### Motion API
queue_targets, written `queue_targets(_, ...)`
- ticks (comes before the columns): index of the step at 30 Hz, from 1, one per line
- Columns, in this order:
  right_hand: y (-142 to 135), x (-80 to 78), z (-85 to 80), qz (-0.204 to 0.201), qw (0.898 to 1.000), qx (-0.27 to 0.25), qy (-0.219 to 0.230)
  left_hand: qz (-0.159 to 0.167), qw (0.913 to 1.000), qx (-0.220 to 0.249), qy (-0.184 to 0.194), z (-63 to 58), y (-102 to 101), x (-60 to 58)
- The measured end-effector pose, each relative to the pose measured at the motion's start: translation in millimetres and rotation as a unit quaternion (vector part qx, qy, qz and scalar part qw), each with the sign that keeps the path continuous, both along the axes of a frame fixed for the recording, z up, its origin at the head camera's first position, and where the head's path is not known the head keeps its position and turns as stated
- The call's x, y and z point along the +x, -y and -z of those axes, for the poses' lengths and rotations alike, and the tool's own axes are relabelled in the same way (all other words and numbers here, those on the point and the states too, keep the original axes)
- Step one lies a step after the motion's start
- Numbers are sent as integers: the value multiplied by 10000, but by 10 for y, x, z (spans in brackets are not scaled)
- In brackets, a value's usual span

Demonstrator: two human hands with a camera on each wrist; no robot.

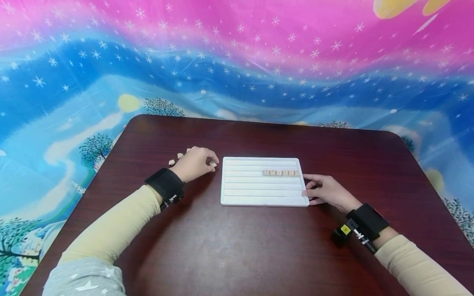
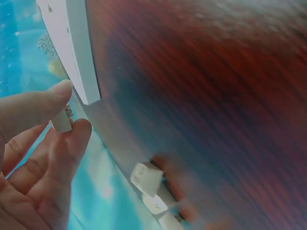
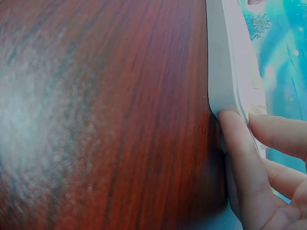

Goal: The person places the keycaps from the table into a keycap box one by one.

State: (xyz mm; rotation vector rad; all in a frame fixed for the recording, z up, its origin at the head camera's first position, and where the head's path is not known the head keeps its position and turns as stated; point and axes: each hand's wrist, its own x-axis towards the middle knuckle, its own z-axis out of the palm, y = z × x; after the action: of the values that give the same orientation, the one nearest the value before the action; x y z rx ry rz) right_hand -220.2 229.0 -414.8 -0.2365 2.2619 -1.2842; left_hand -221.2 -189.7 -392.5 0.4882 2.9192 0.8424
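Between thumb and fingertips, my left hand (image 1: 194,163) pinches a small beige keycap (image 2: 61,121), its underside stem partly showing in the left wrist view. That hand is just left of a white ridged tray (image 1: 244,192), apart from it. A short row of beige keycaps (image 1: 280,173) sits side by side in one of the tray's upper grooves, against the right end. My right hand (image 1: 329,191) grips the tray's right edge near the lower corner, with the thumb at the rim; some of its fingers are hidden in the head view.
Several loose keycaps (image 2: 146,178) lie on the table behind and left of my left hand, partly covered by it in the head view. The dark reddish-brown table (image 1: 237,246) has rounded far corners. A patterned cloth (image 1: 237,61) hangs beyond its far edge.
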Motion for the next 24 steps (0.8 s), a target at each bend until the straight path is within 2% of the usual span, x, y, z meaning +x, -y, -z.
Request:
queue_targets(6, 0, -2, 0, 0, 10000, 36, -23, 161, 9998, -12, -134, -41, -101, -25)
queue_targets(15, -3, 4, -2, -1, 10000, 42, -19, 265, 9990, -50, -346, -31, -273, -69)
queue_targets(24, -1, -5, 12, 22, 10000, 32, 2, 353, 9991, -6, -254, -81, -480, -127)
